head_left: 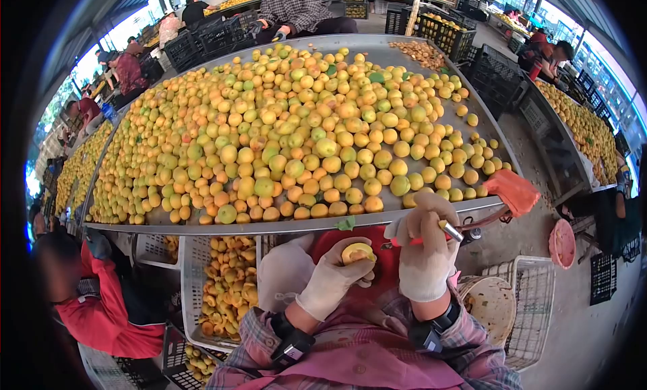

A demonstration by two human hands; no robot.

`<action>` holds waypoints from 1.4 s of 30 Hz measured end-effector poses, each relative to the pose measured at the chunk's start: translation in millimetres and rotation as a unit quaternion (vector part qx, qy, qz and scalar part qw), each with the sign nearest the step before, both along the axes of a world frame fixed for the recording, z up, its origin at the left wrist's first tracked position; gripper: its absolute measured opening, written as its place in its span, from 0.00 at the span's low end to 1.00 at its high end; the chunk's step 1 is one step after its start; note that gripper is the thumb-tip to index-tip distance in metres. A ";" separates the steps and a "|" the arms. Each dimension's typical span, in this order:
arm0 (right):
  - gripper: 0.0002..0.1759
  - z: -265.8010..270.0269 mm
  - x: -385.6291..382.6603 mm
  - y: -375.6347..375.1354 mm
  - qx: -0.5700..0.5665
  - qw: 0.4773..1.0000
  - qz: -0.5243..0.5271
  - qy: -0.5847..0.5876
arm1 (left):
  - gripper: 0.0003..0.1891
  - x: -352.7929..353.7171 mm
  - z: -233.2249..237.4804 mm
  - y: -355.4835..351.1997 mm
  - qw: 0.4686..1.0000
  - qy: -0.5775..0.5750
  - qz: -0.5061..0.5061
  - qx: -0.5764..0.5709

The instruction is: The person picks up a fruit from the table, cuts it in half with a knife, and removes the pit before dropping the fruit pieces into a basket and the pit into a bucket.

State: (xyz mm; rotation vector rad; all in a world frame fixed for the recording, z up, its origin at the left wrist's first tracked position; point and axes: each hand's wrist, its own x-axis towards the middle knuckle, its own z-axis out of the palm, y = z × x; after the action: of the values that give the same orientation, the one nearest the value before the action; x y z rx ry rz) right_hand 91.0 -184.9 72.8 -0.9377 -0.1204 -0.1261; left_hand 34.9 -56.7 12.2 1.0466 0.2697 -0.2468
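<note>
My left hand (340,277), in a white glove, is closed around a cut apricot (358,253), its pale yellow cut face turned up. To its right, my right hand (426,252), also gloved in white, is wrapped around a slim tool (450,230) with a metal end and a red part; its full shape is hidden by my fingers. The hands are apart, above my lap and just in front of the metal table (296,225). A large heap of whole yellow-orange apricots (283,130) covers that table. A green leaf (346,223) lies at its front edge.
Below left, a white crate (191,289) holds apricot halves (229,282). A white bucket (492,309) and white basket (536,309) stand at my right. A red plastic-like piece (512,191) hangs at the table corner. A person in red (108,309) sits close on my left.
</note>
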 end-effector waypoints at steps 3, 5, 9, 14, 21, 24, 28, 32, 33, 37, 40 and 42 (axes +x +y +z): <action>0.17 -6.1 -3.4 1.8 -0.030 0.999 0.004 -0.030 | 0.18 -0.6 2.2 1.2 0.999 -0.007 -0.009 0.035; 0.18 -11.8 -4.0 1.1 -0.057 0.998 0.018 -0.032 | 0.16 -1.8 5.9 -1.1 0.999 0.018 -0.006 0.040; 0.21 -17.0 -10.0 0.3 -0.048 0.993 0.071 -0.079 | 0.15 -3.8 8.3 -2.7 0.999 0.014 -0.003 0.051; 0.22 -19.0 -15.1 11.4 -0.056 0.997 -0.010 -0.057 | 0.15 -5.4 8.8 -8.1 0.996 -0.016 0.010 0.087; 0.21 -24.1 -16.9 19.1 -0.011 0.994 -0.005 -0.105 | 0.15 -6.2 -8.2 -19.5 0.982 -0.070 0.088 0.153; 0.19 -26.4 -18.2 19.1 -0.002 0.996 0.015 -0.093 | 0.14 -7.3 -12.9 -22.5 0.949 -0.141 0.129 0.251; 0.17 -28.7 -14.1 16.2 0.054 0.996 0.068 -0.001 | 0.14 -8.1 -12.6 -21.2 0.938 -0.147 0.120 0.290; 0.16 -15.3 -10.0 17.6 -0.041 0.994 0.083 0.055 | 0.14 -9.5 -8.7 -18.4 0.932 -0.143 0.087 0.322; 0.16 -15.0 -9.3 17.1 -0.040 0.994 0.082 0.056 | 0.14 -10.1 -8.5 -17.9 0.932 -0.142 0.085 0.323; 0.19 -11.0 -2.6 13.2 -0.050 0.984 0.127 0.111 | 0.15 -9.9 -7.8 -13.5 0.917 -0.152 0.041 0.367; 0.20 -12.1 4.9 8.8 0.015 0.977 0.144 0.157 | 0.16 -7.1 -8.4 -9.4 0.906 -0.176 0.003 0.385; 0.20 -17.1 8.7 5.5 0.079 0.968 0.159 0.177 | 0.16 -4.6 -8.8 -6.0 0.898 -0.187 -0.017 0.398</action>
State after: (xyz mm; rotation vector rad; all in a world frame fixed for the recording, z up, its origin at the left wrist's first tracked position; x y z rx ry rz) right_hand 99.7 -179.4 55.7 -0.7580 0.0710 0.3256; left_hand 30.2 -62.7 3.4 1.8833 -0.0124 0.0566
